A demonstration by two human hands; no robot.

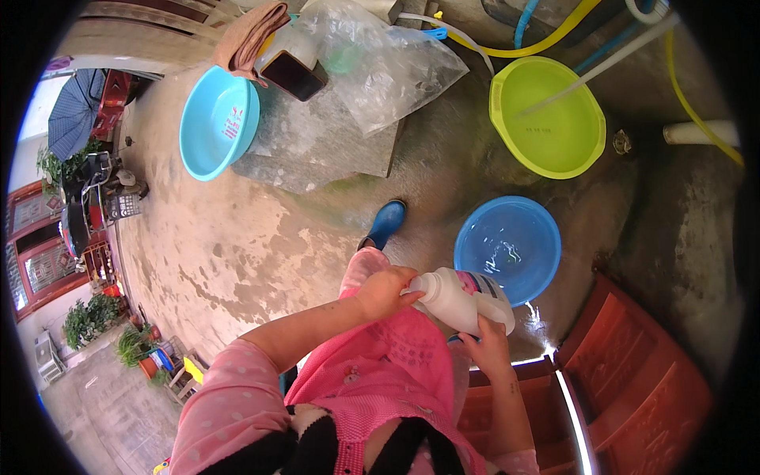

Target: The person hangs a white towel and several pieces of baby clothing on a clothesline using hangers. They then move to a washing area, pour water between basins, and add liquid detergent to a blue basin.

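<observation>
A large white plastic bottle (457, 297) with a printed label lies tilted between my two hands. My left hand (389, 292) has its fingers closed around the cap end at the bottle's neck. Near the base, my right hand (488, 346) holds the bottle's lower side. Just beyond the bottle's base stands a blue basin (507, 249) with some liquid glinting in it. Farther off, a lime-green basin (546, 119) holds water, with a pale stream or pole-like thing crossing its rim.
A light-blue basin (218, 124) leans by a stone slab (309, 142) bearing a clear plastic bag (392, 65), a smartphone (294, 76) and a brown towel (249, 38). A yellow hose (516, 52) runs behind. Red door panels (635, 368) stand at lower right. The concrete floor is partly wet.
</observation>
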